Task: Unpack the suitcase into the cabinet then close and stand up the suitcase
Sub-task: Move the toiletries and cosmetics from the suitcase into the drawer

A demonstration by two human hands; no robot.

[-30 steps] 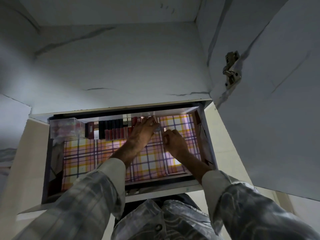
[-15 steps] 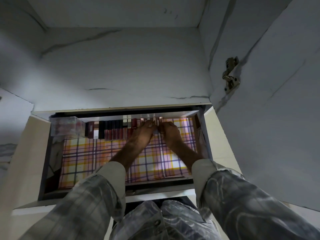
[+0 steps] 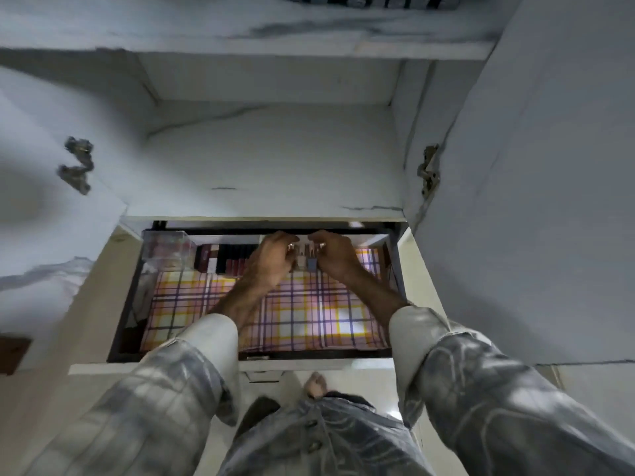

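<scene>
stage: mid-unpack, judged; small items going into the pulled-out cabinet drawer (image 3: 395, 269), suitcase not in view, so how much is left in it cannot be told.
done so far: row of small dark and red boxes (image 3: 223, 259) lined along the drawer's back edge, about 11 o'clock from the hands; clear plastic box (image 3: 166, 247) at the back-left corner, 10 o'clock.
in hand: small bottles (image 3: 307, 257) between the two hands at the back of the drawer, 12 o'clock of the drawer; they stand upright, just right of the box row.
left hand (image 3: 271, 262): fingers curled around the bottle cluster from its left side, seems to be gripping or steadying it; exact contact is blurred.
right hand (image 3: 335, 257): fingers curled in on the cluster's right side, pinching at a bottle; blur hides the tips.
left to do: judged, finish placing, empty the rest of the case, shut the drawer and doors, then close and stand up the suitcase.
drawer floor: plaid liner (image 3: 309, 317), pink, yellow, purple, mostly bare toward 6 o'clock.
around: marbled shelf (image 3: 275, 159) above the drawer at 12 o'clock; open cabinet door (image 3: 549, 166) at 3 o'clock with metal hinge (image 3: 427, 173); second hinge (image 3: 77, 164) at 9 o'clock.
in the way: the shelf's front lip overhangs the drawer's back row, tight for knuckles; upright bottles could tip into the boxes.
</scene>
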